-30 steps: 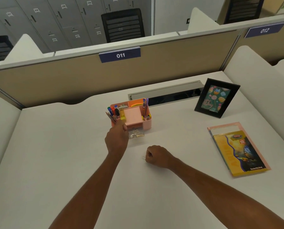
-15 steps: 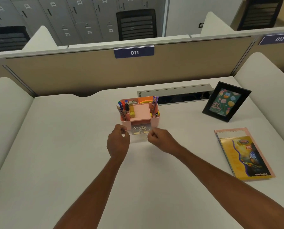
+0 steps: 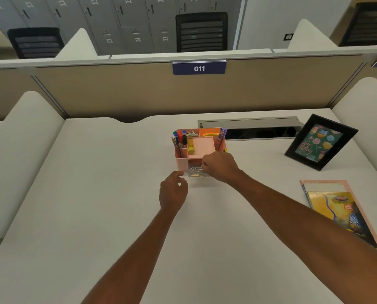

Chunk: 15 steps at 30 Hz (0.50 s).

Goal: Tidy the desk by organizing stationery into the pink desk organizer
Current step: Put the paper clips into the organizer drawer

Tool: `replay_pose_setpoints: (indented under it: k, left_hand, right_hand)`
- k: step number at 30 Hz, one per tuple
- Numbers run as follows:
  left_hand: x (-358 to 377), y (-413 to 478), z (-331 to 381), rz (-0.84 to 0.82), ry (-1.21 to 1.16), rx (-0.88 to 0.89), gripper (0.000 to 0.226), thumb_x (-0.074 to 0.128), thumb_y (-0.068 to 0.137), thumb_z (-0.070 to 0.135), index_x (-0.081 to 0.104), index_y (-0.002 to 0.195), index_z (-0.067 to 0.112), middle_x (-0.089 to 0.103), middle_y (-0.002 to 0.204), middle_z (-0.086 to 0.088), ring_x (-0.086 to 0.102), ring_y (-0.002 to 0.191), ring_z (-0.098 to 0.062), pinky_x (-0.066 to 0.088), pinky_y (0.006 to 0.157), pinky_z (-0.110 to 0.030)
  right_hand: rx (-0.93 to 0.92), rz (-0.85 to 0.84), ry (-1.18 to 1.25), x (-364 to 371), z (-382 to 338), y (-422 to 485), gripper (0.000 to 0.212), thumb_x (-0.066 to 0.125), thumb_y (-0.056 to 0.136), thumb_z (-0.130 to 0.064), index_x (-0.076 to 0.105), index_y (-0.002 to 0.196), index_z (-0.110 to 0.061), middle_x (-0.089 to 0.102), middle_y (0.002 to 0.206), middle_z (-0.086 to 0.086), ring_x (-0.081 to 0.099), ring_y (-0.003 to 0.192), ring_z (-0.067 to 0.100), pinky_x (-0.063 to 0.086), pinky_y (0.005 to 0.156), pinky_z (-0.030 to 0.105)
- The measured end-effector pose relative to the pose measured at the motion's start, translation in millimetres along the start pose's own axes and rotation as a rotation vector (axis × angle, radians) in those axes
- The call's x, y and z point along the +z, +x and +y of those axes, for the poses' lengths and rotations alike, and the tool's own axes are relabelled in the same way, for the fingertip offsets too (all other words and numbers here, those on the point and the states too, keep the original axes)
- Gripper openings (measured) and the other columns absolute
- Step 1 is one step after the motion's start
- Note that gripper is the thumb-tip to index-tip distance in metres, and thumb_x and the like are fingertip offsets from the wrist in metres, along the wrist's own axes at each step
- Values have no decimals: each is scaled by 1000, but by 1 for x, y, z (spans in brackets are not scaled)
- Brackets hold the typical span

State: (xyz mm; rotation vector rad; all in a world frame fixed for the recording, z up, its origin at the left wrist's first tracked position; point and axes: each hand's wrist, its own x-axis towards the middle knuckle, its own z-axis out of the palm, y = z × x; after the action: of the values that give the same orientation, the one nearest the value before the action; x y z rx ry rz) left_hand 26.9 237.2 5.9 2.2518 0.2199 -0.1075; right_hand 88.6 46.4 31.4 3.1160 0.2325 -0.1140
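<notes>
The pink desk organizer [image 3: 181,162] stands mid-desk, holding markers [image 3: 178,137], a yellow glue stick [image 3: 191,147], a pink note pad [image 3: 204,145] and pens [image 3: 221,137]. Its clear drawer [image 3: 194,174] is pulled out at the front, with metal paper clips [image 3: 194,168] inside. My right hand [image 3: 221,166] hovers over the drawer's right half, its fingertips pinching what looks like a small paper clip. My left hand [image 3: 173,190] is at the drawer's left front corner, thumb and forefinger pinching it.
A black picture frame [image 3: 293,150] leans at the right. Notebooks [image 3: 341,207] lie near the right edge. A grey cable tray [image 3: 249,123] runs behind the organizer. Beige partitions wall in the back and sides of the desk.
My right hand rose from the desk surface and moved forward to the open drawer. My left hand drew back from the organizer's side to the drawer's left corner.
</notes>
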Motion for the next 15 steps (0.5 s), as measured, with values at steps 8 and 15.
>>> replay_pose_setpoints:
  k: [8, 15]
  left_hand:
    - [-11, 2, 17, -123, -501, -406, 19, 65, 94, 12, 69, 112, 17, 76, 100, -8, 78, 80, -24, 66, 71, -35]
    - [-4, 2, 20, -265, -1044, -726, 55, 44, 109, 50, 59, 133, 3, 70, 126, -20, 70, 114, -37, 58, 99, -46]
  right_hand:
    - [8, 37, 74, 8, -1, 6, 28, 51, 106, -38, 76, 105, -24, 75, 96, -3, 67, 81, 19, 60, 75, 34]
    - [781, 237, 1501, 6, -14, -45, 18, 58, 97, -23, 67, 91, -9, 69, 76, 6, 63, 65, 19, 53, 56, 31]
